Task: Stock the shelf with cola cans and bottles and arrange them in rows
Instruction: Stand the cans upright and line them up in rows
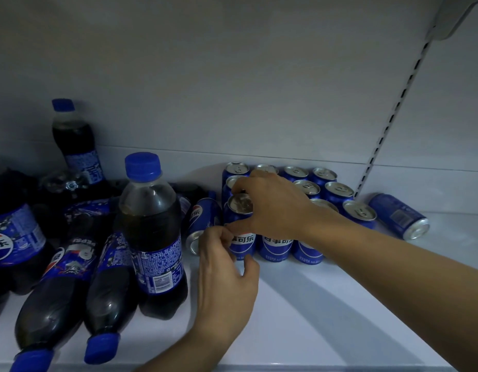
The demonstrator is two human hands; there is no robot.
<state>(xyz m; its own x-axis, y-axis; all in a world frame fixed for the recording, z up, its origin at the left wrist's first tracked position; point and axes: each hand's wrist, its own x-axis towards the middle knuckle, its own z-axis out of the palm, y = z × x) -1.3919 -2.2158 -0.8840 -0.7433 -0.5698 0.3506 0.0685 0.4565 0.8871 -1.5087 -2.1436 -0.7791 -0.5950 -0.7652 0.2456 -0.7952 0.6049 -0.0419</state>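
Shelf [326, 318], white, as my head camera shows it. At far left stands a big bottle [12, 237], cut by the frame edge. Behind it, near the back wall, I see a rear bottle [77, 140] upright. Two lying bottles [58, 291] point their blue caps toward me, and just beside them a near bottle [152, 232] stands upright. Next comes a left can [203, 221] on its side. My left hand [227, 285] has its fingers curled against the left flank of the front can [240, 226], thumb near the can's foot; I cannot tell whether it grips. My right hand [272, 205] clamps that can from above, fingers over the lid, thumb on the front face. The front can stands at the front left corner of the cans [338, 191], which are upright in touching rows mid-shelf. A right can [400, 216] lies just beside them, below a slotted rail [393, 116].
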